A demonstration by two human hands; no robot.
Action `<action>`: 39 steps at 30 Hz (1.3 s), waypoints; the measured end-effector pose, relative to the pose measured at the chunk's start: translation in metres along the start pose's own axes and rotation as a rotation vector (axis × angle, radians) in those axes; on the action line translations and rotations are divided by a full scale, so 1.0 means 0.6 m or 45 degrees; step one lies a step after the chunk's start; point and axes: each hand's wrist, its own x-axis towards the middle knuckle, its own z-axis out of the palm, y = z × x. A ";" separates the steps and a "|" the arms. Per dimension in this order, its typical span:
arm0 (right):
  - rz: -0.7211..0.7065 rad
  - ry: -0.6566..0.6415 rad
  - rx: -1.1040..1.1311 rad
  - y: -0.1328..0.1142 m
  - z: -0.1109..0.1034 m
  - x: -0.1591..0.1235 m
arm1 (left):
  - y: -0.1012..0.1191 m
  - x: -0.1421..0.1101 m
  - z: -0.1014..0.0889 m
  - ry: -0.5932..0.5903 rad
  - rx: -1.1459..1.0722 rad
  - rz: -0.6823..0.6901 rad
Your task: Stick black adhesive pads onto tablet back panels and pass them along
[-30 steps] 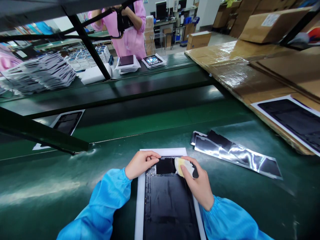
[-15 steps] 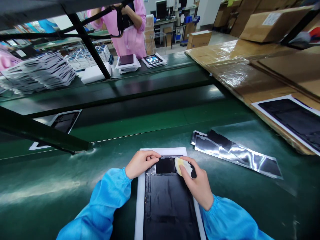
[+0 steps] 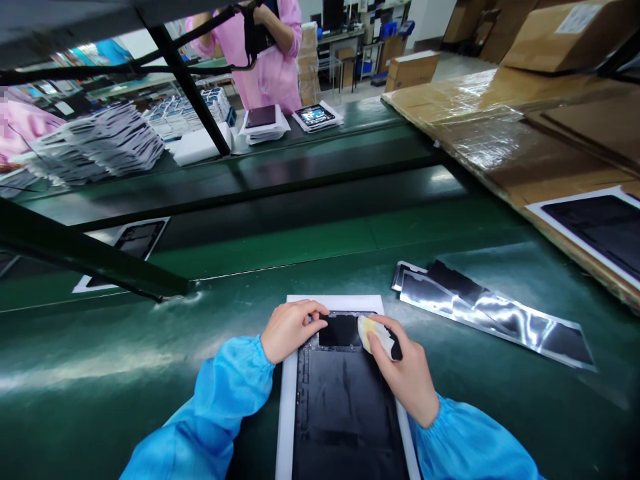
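A tablet's open black inner side (image 3: 350,407) lies on a white foam sheet (image 3: 287,413) in front of me. Across its far end is a black rectangular film (image 3: 339,331). The thumb and forefinger of my left hand (image 3: 294,328) are pinched together at the film's left corner. In my right hand (image 3: 409,373) is a soft white and yellowish wiping pad (image 3: 376,337) with a dark patch at its side. The pad rests against the film's right end, and my right fingers curl around it.
Silvery sheets with black film pieces (image 3: 493,313) lie at right. Beyond them, another dark panel (image 3: 597,223) rests on cardboard (image 3: 480,160). A green metal post (image 3: 100,250) slants across the left. At the back, a person in pink (image 3: 270,63) stands by stacked panels (image 3: 263,120).
The whole view has shifted slightly, so things appear farther right. Both hands keep nearly the same places on the tablet, with the pad still at the film's right end.
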 end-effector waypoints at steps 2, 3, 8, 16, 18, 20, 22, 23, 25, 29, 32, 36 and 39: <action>0.004 -0.002 -0.002 0.001 0.000 0.000 | 0.002 0.000 0.001 0.008 0.024 -0.003; 0.005 -0.004 -0.005 0.001 0.000 -0.001 | 0.003 0.001 0.001 0.010 0.030 -0.004; -0.011 -0.003 -0.009 0.001 0.000 -0.002 | 0.002 0.000 0.003 0.009 0.045 0.004; 0.015 -0.020 -0.012 0.000 -0.001 -0.001 | 0.003 -0.001 0.003 0.006 0.085 0.005; 0.017 -0.020 -0.012 -0.001 -0.002 -0.001 | 0.003 -0.002 0.003 0.005 0.095 0.005; 0.008 -0.017 -0.012 -0.002 -0.002 0.000 | 0.004 -0.002 0.003 0.007 0.111 0.008; -0.011 -0.005 -0.005 -0.003 -0.003 0.000 | 0.005 -0.004 0.004 0.013 0.140 0.008; -0.020 0.000 0.001 -0.003 -0.003 0.000 | 0.005 -0.005 0.004 0.018 0.156 0.010; -0.030 0.004 0.006 -0.002 -0.003 0.001 | 0.006 -0.006 0.006 0.026 0.192 0.016; -0.034 -0.002 -0.003 -0.001 -0.002 0.001 | 0.011 -0.010 0.009 0.032 0.318 0.070; -0.034 -0.010 -0.005 0.000 -0.001 0.001 | 0.018 -0.015 0.010 0.042 0.494 0.164; -0.037 -0.015 -0.010 0.000 0.000 0.001 | 0.023 -0.023 0.013 0.130 0.762 0.177; -0.033 -0.013 -0.007 0.001 0.001 0.001 | 0.012 -0.030 0.021 0.249 0.857 0.265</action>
